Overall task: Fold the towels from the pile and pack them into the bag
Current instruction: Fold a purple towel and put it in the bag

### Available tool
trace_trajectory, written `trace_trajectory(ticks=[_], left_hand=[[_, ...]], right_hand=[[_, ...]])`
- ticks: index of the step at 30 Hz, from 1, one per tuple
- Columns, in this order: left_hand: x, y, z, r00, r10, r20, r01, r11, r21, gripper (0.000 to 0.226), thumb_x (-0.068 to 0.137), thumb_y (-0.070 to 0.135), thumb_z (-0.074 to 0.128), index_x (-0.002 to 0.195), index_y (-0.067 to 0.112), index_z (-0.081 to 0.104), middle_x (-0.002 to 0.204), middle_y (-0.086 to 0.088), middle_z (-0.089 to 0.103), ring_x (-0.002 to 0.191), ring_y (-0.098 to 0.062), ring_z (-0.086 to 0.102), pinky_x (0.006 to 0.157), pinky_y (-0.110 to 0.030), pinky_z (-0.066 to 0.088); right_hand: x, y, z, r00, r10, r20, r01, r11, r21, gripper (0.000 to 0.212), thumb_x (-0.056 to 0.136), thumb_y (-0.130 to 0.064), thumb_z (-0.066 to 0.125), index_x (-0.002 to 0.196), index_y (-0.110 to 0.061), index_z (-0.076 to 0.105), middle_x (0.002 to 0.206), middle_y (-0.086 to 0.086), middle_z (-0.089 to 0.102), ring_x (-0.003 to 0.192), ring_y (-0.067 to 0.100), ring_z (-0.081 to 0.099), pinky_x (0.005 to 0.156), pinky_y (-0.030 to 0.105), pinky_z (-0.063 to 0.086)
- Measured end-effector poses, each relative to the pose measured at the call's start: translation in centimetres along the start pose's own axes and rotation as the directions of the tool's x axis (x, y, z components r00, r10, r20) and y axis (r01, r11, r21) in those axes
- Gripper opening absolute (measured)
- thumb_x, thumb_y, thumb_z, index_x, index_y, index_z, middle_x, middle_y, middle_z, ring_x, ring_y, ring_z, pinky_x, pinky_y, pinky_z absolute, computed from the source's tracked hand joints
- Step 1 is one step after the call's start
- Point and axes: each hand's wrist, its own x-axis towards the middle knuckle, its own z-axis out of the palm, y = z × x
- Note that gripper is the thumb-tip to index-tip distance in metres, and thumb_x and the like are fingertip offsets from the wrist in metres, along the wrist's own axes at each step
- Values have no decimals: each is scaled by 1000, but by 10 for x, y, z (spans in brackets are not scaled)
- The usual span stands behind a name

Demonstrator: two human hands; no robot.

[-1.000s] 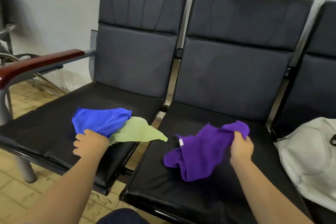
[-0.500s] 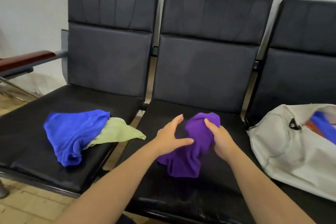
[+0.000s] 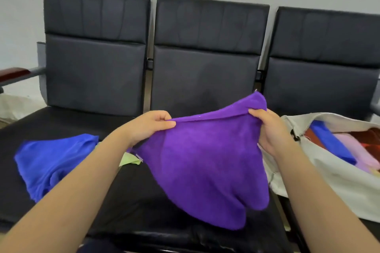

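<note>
A purple towel (image 3: 205, 162) hangs spread in the air above the middle seat. My left hand (image 3: 150, 125) pinches its upper edge on the left. My right hand (image 3: 269, 129) grips the upper edge on the right. A blue towel (image 3: 49, 160) lies crumpled on the left seat, and a light green towel (image 3: 129, 160) peeks out from behind my left forearm. The whitish cloth bag (image 3: 329, 187) lies open on the right seat, with several folded towels inside, one blue (image 3: 331, 144) and one pink.
Three black padded seats (image 3: 133, 201) stand in a row against a pale wall. A reddish wooden armrest (image 3: 14, 73) sticks out at the far left. The bag fills most of the right seat.
My left hand took hold of the purple towel's edge. Both hands lifted it off the middle seat and pulled it open between them. The view shifted right, showing more of the bag.
</note>
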Motion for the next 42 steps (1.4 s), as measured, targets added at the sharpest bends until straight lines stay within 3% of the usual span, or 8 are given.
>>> trace_trajectory(ticks=[7,13,17,21,27,32,36,42], left_hand=[[1,21,0,961,144,-235,-59,940,335,23,91,32,62,81,12,63,75,0,65,68,-9,58,64,-21,44],[-11,18,-22,990,-123,64,79,879,469,8,91,22,63,89,17,70,80,3,73,80,-14,69,76,-29,53],[-18,16,-23,980,-189,62,180,975,129,18,96,6,52,110,17,54,88,-11,71,77,-27,68,66,-32,54],[-14,36,10,1000,-20,8,21,966,-259,18,94,-1,46,96,10,61,82,-11,66,68,-20,64,61,-29,51],[-7,68,48,983,150,102,-102,920,-378,43,87,-16,30,106,1,65,95,-15,70,86,-24,69,68,-31,59],[-5,73,57,982,178,-71,-184,979,-88,21,91,-1,57,106,9,67,94,-10,72,83,-17,71,65,-23,57],[-1,73,60,946,256,-197,-224,959,174,12,92,8,60,99,9,69,81,-6,71,67,-10,68,58,-22,56],[3,67,59,899,419,-129,-237,712,661,20,89,34,64,87,15,69,82,6,53,75,-6,50,68,-24,41]], right_hand=[[7,4,-6,987,46,-156,-49,999,-16,21,92,-32,62,80,-15,62,81,4,62,81,18,60,77,36,46],[14,5,-25,936,-31,-351,-27,987,-158,26,93,-36,61,79,-16,67,85,6,62,85,20,57,76,37,44],[18,4,-28,901,-118,-418,-2,961,-277,18,89,-31,67,78,-17,73,83,5,68,80,21,60,70,38,47],[15,5,5,912,-266,-312,62,841,-537,17,87,-19,66,70,-17,69,67,-4,61,69,14,55,66,29,42],[-16,5,60,934,-357,5,285,738,-611,11,90,-15,63,90,-20,54,74,-1,67,68,10,64,58,20,45],[-32,-2,59,872,-395,290,473,520,-712,15,99,-11,48,103,-17,61,95,-4,64,83,4,60,70,15,47],[-35,-3,59,879,-319,356,478,568,-670,13,92,-27,61,100,-17,64,96,-6,61,86,6,59,71,17,46],[-29,-2,52,870,-368,327,487,551,-678,7,91,-21,64,96,-20,69,87,-7,66,81,6,62,72,24,52]])
